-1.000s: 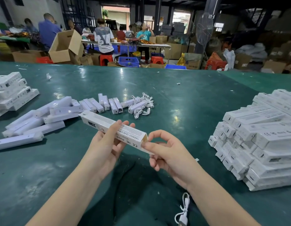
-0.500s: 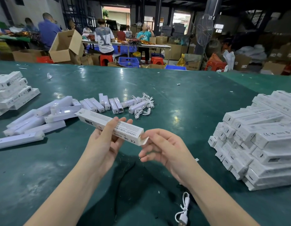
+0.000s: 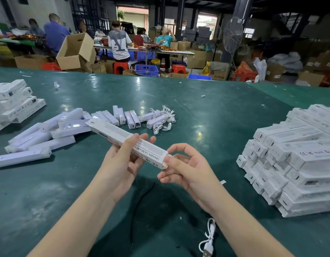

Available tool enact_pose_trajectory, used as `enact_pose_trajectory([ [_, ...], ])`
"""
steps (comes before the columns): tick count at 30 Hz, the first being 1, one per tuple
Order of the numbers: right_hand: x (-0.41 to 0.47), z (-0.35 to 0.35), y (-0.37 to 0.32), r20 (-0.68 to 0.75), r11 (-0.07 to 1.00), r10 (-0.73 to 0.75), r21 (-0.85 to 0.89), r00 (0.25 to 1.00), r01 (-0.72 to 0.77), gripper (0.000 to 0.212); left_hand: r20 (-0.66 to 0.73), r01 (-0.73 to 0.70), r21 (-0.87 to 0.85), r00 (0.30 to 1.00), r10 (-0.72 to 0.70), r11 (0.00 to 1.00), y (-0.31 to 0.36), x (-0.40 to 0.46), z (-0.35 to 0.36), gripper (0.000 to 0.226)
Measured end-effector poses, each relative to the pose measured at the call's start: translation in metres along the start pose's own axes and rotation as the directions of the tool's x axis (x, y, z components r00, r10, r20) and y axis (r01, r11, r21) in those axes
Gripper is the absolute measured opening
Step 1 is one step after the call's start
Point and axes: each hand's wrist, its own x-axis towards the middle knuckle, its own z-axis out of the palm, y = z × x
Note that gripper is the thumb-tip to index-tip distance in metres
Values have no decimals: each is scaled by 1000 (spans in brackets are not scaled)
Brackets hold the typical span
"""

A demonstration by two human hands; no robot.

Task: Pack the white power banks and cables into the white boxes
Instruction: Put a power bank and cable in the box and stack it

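Left hand (image 3: 123, 160) grips a long white printed box (image 3: 129, 143) from underneath, fingers curled up over its far side, thumb on the near side; box held above the green table (image 3: 216, 112), tilted, far end up-left. Right hand (image 3: 186, 167) at the box's near end: thumb and forefinger pinch the end flap (image 3: 167, 160), other fingers loosely curled below.

Behind the box, loose white power banks (image 3: 40, 138) lie scattered, touching and overlapping. Just right of them, a tangle of white cables (image 3: 164, 119) wraps one unit. Far left, a stack of white boxes (image 3: 14, 102). Right side, a large pile of boxes (image 3: 297, 160), well apart from the hands. One coiled white USB cable (image 3: 208, 238) lies near the table's front edge, beside the right forearm. Paper scraps dot the table. Beyond the table: workers on red stools (image 3: 121, 66), cardboard cartons (image 3: 75, 51), a pedestal fan (image 3: 232, 36).
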Motion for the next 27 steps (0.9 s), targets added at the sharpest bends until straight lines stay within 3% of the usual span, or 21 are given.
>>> enact_pose_trajectory([
  [4,0,-4,-2,66,996,88,-7,994,-88,50,59,113,64,991,-117,992,1,1,-5,33],
  [7,1,-3,2,122,994,64,-99,990,-52,81,151,168,143,970,-190,975,-1,-2,-4,21],
  [9,1,-4,6,70,958,-72,-272,995,89,75,167,182,150,964,-207,972,-4,-4,-2,16],
  [12,0,-6,9,3,873,-258,-428,966,235,45,148,211,141,962,-231,967,-5,-5,-1,29],
  [14,1,-7,11,5,896,-229,-390,973,213,45,124,238,87,961,-248,967,-7,-6,0,39],
  [17,7,-6,12,71,900,-48,-429,996,74,62,79,291,15,954,-291,957,-7,-9,3,33],
  [20,19,-3,13,120,787,158,-615,980,-51,71,-73,325,-83,941,-331,942,-2,-5,4,16],
  [22,34,1,10,132,690,247,-720,960,-78,72,-231,254,-140,931,-281,957,5,4,-3,9],
  [24,61,3,8,123,588,251,-807,960,-50,57,-333,161,-211,916,-225,964,12,12,-11,12],
  [27,117,7,11,112,315,153,-947,982,59,38,-421,63,-278,889,-180,959,19,16,-19,17],
])
